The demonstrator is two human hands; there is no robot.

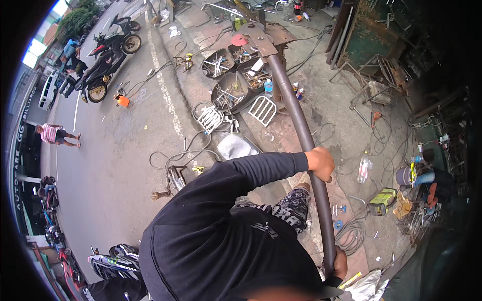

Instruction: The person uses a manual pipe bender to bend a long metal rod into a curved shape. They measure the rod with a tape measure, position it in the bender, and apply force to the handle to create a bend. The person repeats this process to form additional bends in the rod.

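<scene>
A long dark metal pipe (296,108) runs from a flat steel plate fixture (260,40) at the far end down to the near edge, curved by the lens. My left hand (321,163) is wrapped round the pipe at its middle, the dark sleeve reaching across from the left. Closer to me, my right hand (341,264) grips the pipe near its lower end; its fingers are partly hidden. The fixture sits on a rusty stand with a red disc (240,39) beside it.
Dark trays of tools (232,93), a water bottle (268,88) and a white metal rack (262,111) lie left of the pipe. To the right are a green-and-black machine (383,201), coiled cable (353,235) and a clear bottle (363,169). Motorcycles (108,59) and a person (52,134) are on the road.
</scene>
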